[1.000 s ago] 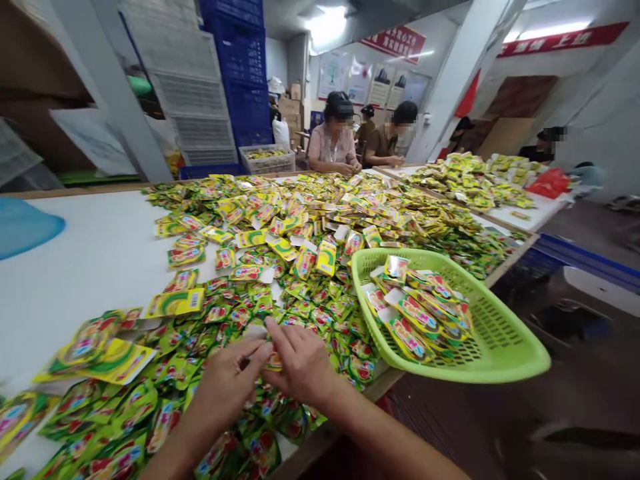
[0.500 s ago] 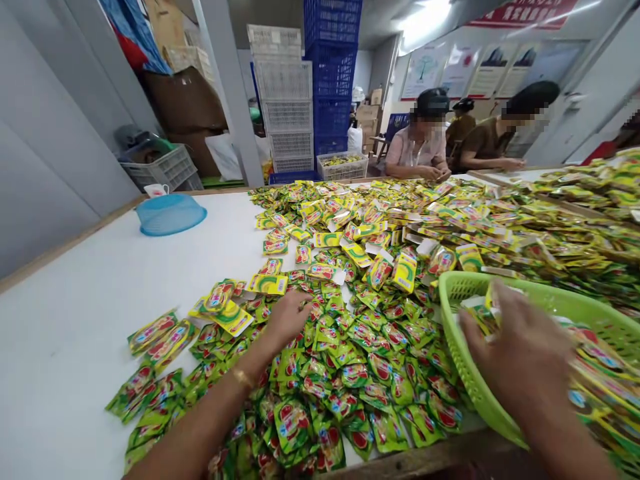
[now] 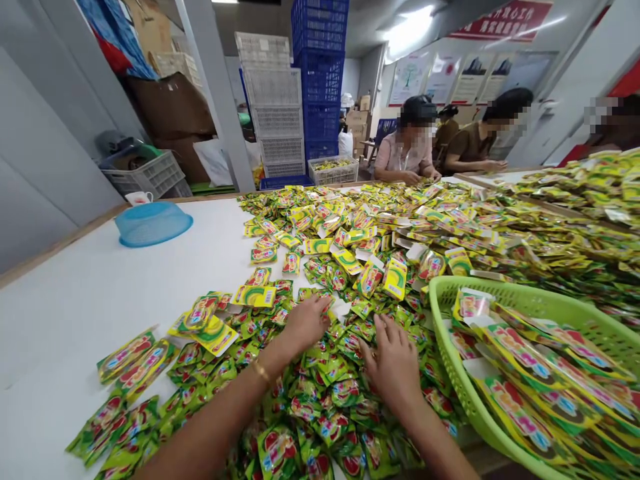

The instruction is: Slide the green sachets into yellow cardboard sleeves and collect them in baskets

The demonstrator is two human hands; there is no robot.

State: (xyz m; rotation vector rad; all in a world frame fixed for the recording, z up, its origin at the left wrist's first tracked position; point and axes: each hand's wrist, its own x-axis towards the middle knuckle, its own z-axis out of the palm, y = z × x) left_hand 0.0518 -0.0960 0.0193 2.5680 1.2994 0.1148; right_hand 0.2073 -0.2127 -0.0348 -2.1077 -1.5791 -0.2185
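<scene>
A heap of small green packets (image 3: 280, 450) with red watermelon pictures covers the near part of the white table. My left hand (image 3: 306, 325), with a gold bracelet at the wrist, rests over the heap, its fingers curled together; whatever they may hold is hidden. To its right, my right hand (image 3: 395, 363) hovers low over or touches the packets, fingers apart and nothing visible in them. A light-green plastic basket (image 3: 457, 373) stands at the right, holding flat yellow-and-green boxed packs (image 3: 525, 353). More yellow packs (image 3: 395, 279) lie loose beyond my hands.
At the far left of the white table (image 3: 45, 320) sit an upturned blue basket (image 3: 153, 225) and a white cup (image 3: 139, 198). Stacked white crates (image 3: 277, 123) and blue crates (image 3: 323, 80) stand behind. Co-workers (image 3: 407, 150) sit across the table beside a long pile of packs.
My right hand has left the green basket and moved left onto the green packets, its fingers now empty. My left hand has shifted slightly right. The camera view has turned a little to the right.
</scene>
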